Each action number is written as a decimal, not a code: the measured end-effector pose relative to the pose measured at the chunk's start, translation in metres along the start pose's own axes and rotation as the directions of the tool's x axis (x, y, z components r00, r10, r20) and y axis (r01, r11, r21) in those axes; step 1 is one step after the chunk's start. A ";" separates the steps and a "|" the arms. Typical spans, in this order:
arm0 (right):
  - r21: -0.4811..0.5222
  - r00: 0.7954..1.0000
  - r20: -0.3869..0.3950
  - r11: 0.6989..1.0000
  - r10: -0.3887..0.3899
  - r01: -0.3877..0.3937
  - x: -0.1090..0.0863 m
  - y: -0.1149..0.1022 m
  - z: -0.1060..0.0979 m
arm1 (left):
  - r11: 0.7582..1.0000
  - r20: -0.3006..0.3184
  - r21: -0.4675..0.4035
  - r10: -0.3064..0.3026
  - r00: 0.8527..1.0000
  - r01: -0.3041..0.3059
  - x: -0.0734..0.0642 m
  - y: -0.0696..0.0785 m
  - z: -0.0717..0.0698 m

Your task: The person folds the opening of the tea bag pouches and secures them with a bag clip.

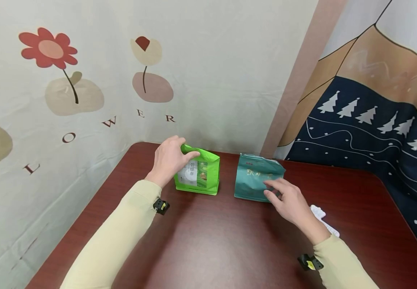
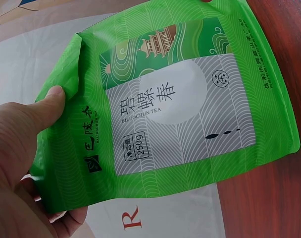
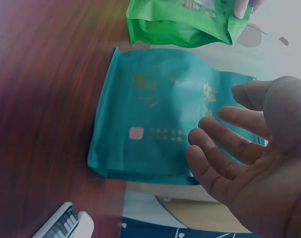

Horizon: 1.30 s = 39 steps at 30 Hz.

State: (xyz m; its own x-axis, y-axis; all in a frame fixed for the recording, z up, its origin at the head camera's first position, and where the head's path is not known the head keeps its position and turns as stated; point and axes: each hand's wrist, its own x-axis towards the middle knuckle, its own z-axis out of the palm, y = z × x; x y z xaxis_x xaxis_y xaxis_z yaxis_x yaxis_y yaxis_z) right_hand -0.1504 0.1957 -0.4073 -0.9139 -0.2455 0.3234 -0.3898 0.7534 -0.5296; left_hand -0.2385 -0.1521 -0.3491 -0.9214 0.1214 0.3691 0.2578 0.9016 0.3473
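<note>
My left hand (image 1: 172,156) pinches the top edge of a bright green tea bag (image 2: 180,163), thumb on the front and fingers behind. The bag stands at the back of the table, and its label reads "Biluochun Tea", 250g. To its right, a teal pouch (image 1: 253,180) with gold lettering stands upright, its top edge creased. My right hand (image 1: 289,200) hovers at the front right of this pouch. In the right wrist view its fingers (image 3: 239,131) are spread and loosely bent, overlapping the pouch's side, with nothing gripped.
A small white object (image 1: 325,222) lies on the table beside my right wrist; the right wrist view shows a ridged grey strip on it. The dark red table (image 1: 208,249) meets a printed cloth (image 1: 215,80) behind, with a navy tree-patterned cloth (image 1: 367,140) at right.
</note>
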 end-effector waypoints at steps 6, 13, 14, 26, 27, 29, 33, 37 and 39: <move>-0.017 1.000 0.011 1.000 0.025 -0.025 -0.011 0.007 -0.005 | 1.000 0.003 -0.003 -0.002 1.000 0.002 0.001 0.000 0.000; -0.033 1.000 0.000 0.999 0.023 -0.023 -0.024 0.018 -0.009 | 1.000 -0.011 -0.002 0.009 1.000 -0.009 0.001 0.000 0.001; -0.037 1.000 -0.004 0.999 0.020 -0.020 -0.025 0.019 -0.009 | 1.000 -0.015 -0.002 0.011 1.000 -0.011 0.001 0.000 0.001; -0.101 0.998 -0.039 0.994 0.041 -0.045 -0.044 0.042 -0.016 | 1.000 -0.013 -0.005 0.009 1.000 -0.009 0.003 0.000 0.001; -0.103 0.998 -0.041 0.994 0.042 -0.046 -0.045 0.044 -0.016 | 1.000 -0.013 -0.005 0.009 1.000 -0.009 0.003 0.000 0.001; -0.119 0.998 -0.044 0.992 0.045 -0.050 -0.048 0.048 -0.017 | 1.000 -0.013 -0.004 0.010 1.000 -0.010 0.003 0.000 0.002; -0.129 0.998 -0.032 0.989 0.062 -0.065 -0.053 0.054 -0.018 | 1.000 -0.012 0.000 0.010 1.000 -0.010 0.004 0.000 0.002; -0.143 0.995 0.003 0.985 0.101 -0.099 -0.057 0.058 -0.021 | 1.000 -0.009 0.002 0.003 1.000 -0.003 0.004 -0.001 0.002; -0.152 0.991 0.021 0.981 0.129 -0.124 -0.059 0.059 -0.023 | 1.000 -0.010 0.001 0.002 1.000 -0.002 0.004 -0.001 0.002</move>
State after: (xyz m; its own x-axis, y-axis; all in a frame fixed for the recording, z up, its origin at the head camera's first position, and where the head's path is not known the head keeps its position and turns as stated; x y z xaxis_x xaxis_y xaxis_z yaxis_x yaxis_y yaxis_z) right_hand -0.1169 0.2691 -0.4397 -0.9587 -0.1591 0.2356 -0.2513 0.8619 -0.4405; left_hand -0.2429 -0.1515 -0.3496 -0.9181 0.1189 0.3780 0.2590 0.9020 0.3454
